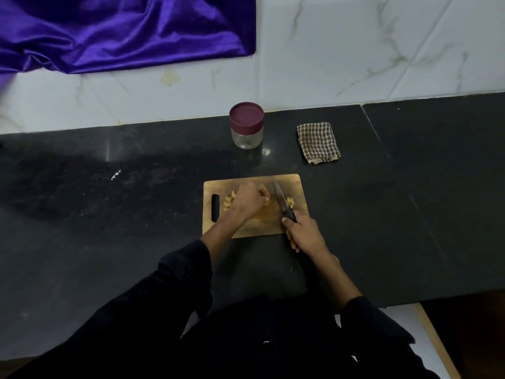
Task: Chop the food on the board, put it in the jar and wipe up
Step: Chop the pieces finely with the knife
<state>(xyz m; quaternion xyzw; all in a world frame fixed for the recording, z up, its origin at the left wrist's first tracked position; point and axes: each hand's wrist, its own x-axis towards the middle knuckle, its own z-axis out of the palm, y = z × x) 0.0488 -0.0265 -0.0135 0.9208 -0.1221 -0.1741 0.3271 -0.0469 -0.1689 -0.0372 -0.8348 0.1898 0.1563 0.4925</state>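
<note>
A wooden cutting board [289, 181] lies on the black counter. Pale yellow food pieces sit on it in two small heaps, one at the left [229, 201] and one at the right [290, 202]. My left hand [250, 201] rests on the board with its fingers curled over a piece of food by the blade. My right hand [303, 233] grips the black handle of a knife [281, 196], whose blade points away from me between the two heaps. A clear glass jar [246, 126] with a maroon lid on it stands behind the board. A checked cloth [318, 142] lies folded to the jar's right.
The black stone counter [109, 201] runs left and right, with a seam at the right [382, 143]. Behind it rises a white marbled wall [355, 50], with purple fabric [123, 31] hanging at the upper left. The counter's front edge is near my body.
</note>
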